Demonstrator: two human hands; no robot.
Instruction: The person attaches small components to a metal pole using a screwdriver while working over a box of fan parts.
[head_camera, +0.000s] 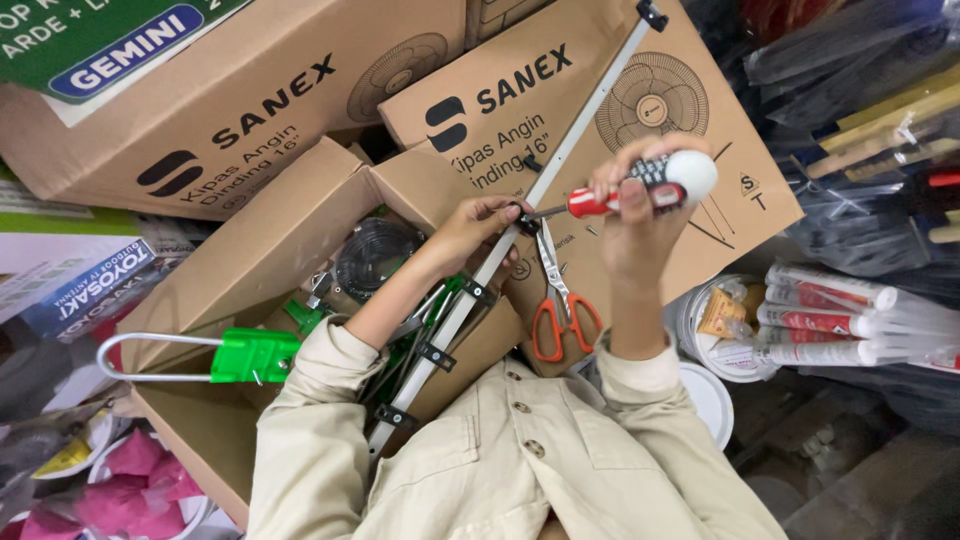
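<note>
Your right hand (640, 200) has a closed grip on the screwdriver (640, 185) with the red and white handle, its tip at a black clamp on the long metal rod (560, 160). Your left hand (480, 225) pinches the rod there. Orange-handled scissors (558, 300) lie on the cardboard box (560, 60) just below.

One screwdriver (640, 185), one pair of scissors (556, 300), three fan boxes (620, 80).

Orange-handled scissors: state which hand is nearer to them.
Left. The left hand grips the metal rod just beside the scissors blades; the right hand holds the screwdriver higher up, above them.
</note>
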